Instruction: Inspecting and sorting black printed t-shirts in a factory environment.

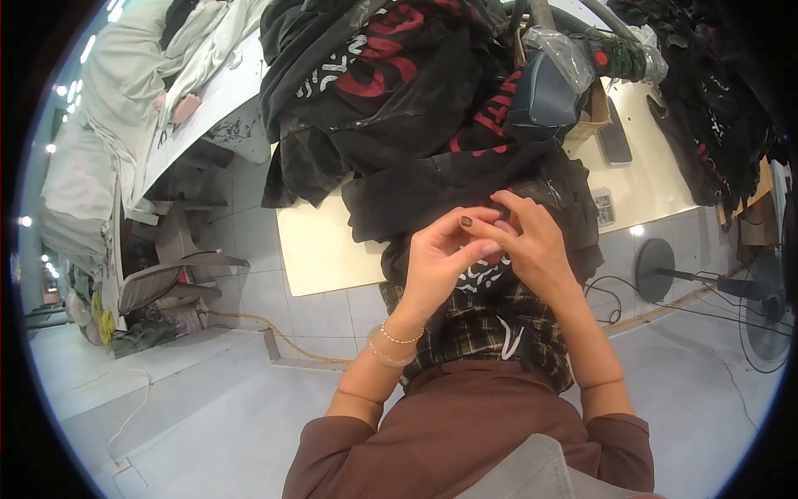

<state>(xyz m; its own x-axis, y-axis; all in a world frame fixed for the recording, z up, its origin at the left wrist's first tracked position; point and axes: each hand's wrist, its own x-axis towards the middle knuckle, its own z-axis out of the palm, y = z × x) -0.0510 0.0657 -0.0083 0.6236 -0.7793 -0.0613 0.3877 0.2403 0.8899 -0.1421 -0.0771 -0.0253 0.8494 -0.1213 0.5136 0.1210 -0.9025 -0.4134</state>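
Left hand (445, 258): fingers curled, thumb and forefinger pinching black printed garment (465, 179) at its edge. Right hand (536, 245): fingers bent, tips pressing same fabric, touching left hand. Garment heaped on cream table (320, 249), hanging into lap

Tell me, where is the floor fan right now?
In the head view, the floor fan lies at the far right edge on the pale floor, its round base pointing left, right of the person's right hand.

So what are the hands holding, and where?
Both hands, left and right, pinch the near edge of a black garment with their fingertips. The exact spot gripped is hidden behind the fingers.
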